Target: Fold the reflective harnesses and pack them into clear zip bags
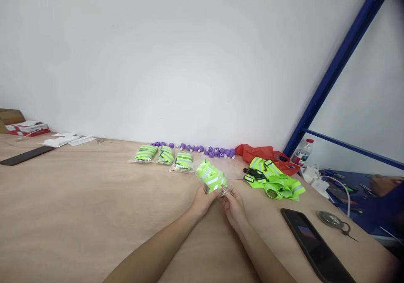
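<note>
My left hand and my right hand are both closed on the near end of a clear plastic bag. Inside it is a folded neon-green strap with silver reflective stripes. Just beyond, to the left, lie three similar filled bags: one bag, another bag and a third bag. To the right of my hands is a loose heap of neon-green reflective straps with black buckles. The fingertips of both hands are partly hidden under the bag.
Several purple caps line the wall. Behind the straps are a red plastic bag and a water bottle. A phone and a round metal object lie at right. Another person's hand shows over a blue surface.
</note>
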`<state>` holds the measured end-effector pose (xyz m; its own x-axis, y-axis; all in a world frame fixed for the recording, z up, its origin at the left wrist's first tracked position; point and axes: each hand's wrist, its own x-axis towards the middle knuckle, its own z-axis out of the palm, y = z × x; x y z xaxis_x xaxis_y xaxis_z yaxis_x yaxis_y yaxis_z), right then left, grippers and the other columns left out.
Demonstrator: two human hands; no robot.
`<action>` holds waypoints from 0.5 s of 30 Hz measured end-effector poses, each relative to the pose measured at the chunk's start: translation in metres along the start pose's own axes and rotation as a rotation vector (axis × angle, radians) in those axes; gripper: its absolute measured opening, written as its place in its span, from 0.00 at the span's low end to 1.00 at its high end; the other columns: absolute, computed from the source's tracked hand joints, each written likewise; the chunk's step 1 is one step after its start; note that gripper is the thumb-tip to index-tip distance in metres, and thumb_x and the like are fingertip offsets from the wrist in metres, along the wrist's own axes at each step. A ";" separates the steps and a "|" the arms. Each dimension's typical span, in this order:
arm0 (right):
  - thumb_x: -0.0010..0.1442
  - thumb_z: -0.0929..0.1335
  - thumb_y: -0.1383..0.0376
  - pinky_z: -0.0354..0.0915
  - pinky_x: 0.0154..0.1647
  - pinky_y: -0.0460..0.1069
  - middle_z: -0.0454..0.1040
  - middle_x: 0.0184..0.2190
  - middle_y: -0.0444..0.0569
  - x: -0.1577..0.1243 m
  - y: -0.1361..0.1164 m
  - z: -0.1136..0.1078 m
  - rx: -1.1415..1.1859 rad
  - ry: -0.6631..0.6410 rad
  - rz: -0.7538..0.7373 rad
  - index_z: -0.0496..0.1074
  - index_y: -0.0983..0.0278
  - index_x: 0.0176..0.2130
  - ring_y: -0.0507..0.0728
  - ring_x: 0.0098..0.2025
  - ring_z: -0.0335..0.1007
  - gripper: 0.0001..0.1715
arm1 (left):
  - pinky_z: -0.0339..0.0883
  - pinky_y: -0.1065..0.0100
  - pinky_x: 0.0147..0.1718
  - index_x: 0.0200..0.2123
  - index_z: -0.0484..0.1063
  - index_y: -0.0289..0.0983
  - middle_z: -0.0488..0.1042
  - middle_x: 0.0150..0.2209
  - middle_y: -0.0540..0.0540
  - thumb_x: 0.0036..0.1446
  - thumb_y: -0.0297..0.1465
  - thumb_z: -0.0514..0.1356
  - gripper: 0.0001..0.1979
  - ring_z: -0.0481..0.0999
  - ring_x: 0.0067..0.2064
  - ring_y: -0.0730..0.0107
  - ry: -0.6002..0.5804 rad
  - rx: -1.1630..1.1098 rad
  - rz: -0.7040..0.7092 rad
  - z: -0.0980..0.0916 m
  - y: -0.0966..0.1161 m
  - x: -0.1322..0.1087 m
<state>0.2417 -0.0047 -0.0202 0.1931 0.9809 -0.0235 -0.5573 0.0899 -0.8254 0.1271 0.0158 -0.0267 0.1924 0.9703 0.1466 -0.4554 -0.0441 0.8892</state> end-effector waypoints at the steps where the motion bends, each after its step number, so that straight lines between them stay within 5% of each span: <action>1: 0.38 0.82 0.59 0.76 0.37 0.52 0.82 0.33 0.45 0.000 0.001 -0.001 -0.002 0.004 -0.003 0.77 0.61 0.34 0.58 0.35 0.79 0.22 | 0.69 0.53 0.52 0.42 0.80 0.33 0.81 0.45 0.37 0.43 0.39 0.74 0.24 0.79 0.48 0.47 -0.001 0.009 0.001 0.000 0.000 0.000; 15: 0.41 0.81 0.62 0.65 0.61 0.56 0.80 0.49 0.51 -0.008 -0.009 0.005 0.047 -0.227 0.101 0.82 0.61 0.42 0.62 0.55 0.73 0.25 | 0.67 0.52 0.55 0.45 0.80 0.34 0.81 0.47 0.37 0.46 0.42 0.73 0.24 0.77 0.51 0.45 0.004 0.018 0.044 -0.004 0.003 -0.003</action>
<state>0.2405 -0.0125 -0.0100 -0.0494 0.9984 0.0270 -0.6027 -0.0082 -0.7979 0.1223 0.0137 -0.0264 0.1685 0.9683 0.1841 -0.4481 -0.0911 0.8893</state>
